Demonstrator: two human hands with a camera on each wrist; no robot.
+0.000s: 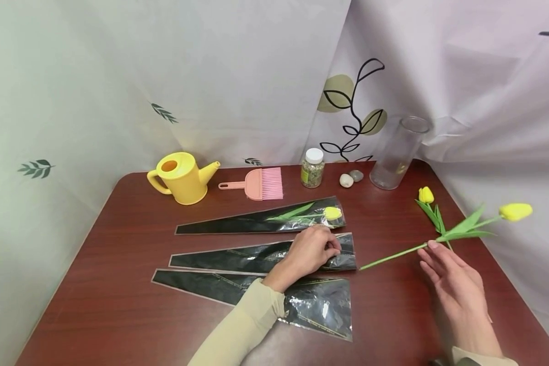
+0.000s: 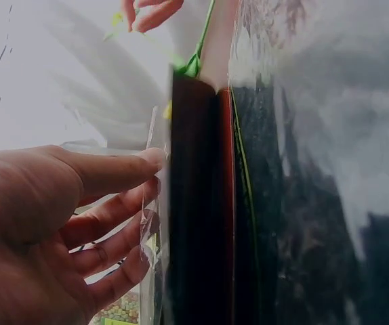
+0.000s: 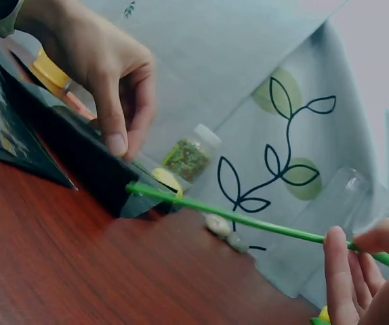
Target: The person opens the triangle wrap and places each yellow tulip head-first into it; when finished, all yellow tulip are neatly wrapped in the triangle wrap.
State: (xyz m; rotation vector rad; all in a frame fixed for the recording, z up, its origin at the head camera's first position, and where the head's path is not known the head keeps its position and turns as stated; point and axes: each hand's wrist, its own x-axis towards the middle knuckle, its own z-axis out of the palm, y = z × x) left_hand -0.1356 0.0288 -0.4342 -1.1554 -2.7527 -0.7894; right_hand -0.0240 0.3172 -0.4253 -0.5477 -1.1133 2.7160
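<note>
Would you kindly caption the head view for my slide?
Right hand holds a yellow tulip; left hand touches a plastic sleeve.

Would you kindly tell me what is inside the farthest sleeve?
A yellow tulip with green leaves shows inside the farthest sleeve; its lower stem is covered and cannot be seen.
</note>
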